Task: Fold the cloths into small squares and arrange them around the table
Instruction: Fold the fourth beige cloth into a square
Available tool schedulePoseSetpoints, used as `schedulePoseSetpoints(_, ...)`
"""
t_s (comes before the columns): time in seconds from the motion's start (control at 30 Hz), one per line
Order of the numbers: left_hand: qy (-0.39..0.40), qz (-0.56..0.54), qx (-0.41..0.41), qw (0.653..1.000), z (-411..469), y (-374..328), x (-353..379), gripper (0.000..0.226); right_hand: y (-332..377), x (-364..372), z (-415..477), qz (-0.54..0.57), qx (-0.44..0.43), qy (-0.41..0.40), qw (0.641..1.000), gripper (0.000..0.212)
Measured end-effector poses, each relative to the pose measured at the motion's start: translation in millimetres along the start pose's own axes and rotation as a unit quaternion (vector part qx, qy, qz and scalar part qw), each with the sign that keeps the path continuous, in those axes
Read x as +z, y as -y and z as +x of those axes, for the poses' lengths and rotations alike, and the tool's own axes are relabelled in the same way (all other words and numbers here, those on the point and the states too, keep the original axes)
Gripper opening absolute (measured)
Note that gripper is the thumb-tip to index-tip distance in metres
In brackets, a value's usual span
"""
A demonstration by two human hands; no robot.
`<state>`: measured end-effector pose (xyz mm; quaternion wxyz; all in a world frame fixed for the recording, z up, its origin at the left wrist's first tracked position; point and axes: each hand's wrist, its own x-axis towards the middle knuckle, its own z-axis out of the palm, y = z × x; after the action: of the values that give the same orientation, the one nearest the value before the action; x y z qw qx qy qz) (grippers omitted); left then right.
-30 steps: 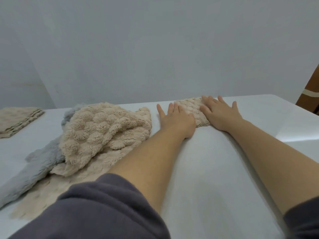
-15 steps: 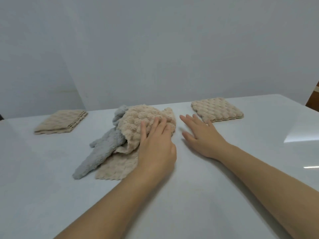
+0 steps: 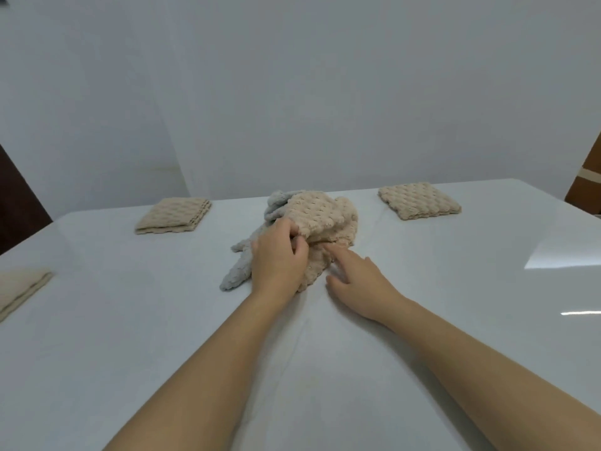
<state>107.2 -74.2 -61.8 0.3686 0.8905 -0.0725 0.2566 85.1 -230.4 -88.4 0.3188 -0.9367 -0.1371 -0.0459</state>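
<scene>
A crumpled heap of cloths lies at the middle of the white table point(image 3: 325, 369): a bumpy beige cloth point(image 3: 328, 213) on top and a grey cloth point(image 3: 239, 270) sticking out to the left under it. My left hand point(image 3: 279, 258) grips a fold of the beige cloth with curled fingers. My right hand point(image 3: 354, 278) lies beside it with straight fingers, their tips touching the beige cloth's lower edge. Three folded beige squares sit around the table: one at the far right point(image 3: 419, 200), one at the far left point(image 3: 174, 215), one at the left edge point(image 3: 19, 289).
A pale wall rises right behind the table's far edge. Dark brown furniture shows at the left border point(image 3: 13, 203) and a brown piece with a pale stripe at the right border point(image 3: 588, 180).
Both hands left the folded square at the far right and came back to the heap. The left hand went from resting flat on the beige cloth to gripping it; the right hand moved up to it.
</scene>
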Motion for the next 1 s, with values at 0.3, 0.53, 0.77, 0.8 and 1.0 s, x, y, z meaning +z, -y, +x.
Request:
schedulePoseSetpoints(0.3,0.158,0.053,0.134,0.977,-88.0,10.5,-44.9,0.025,25.0,2.7,-58.4,0.257,0.092,-0.1,0.957,0.057)
schedulePoseSetpoints(0.53,0.178,0.033,0.117,0.977,-95.8,11.9,-52.6,0.022,22.3,8.9,-66.1,0.235,0.064,-0.143,0.959,0.064)
schedulePoseSetpoints(0.77,0.196,0.044,0.116,0.973,-95.3,24.8,-51.4,0.031,14.4,7.7,-63.5,-0.104,-0.06,-0.069,0.99,0.074)
schedulePoseSetpoints(0.8,0.201,0.047,0.119,0.971,-94.2,26.4,-51.4,0.034,13.1,8.2,-62.3,-0.146,-0.071,-0.052,0.985,0.066)
schedulePoseSetpoints(1.0,0.172,0.045,0.047,0.983,-84.4,42.9,-63.3,0.016,20.2,3.8,-63.1,-0.204,-0.089,-0.091,0.971,0.033)
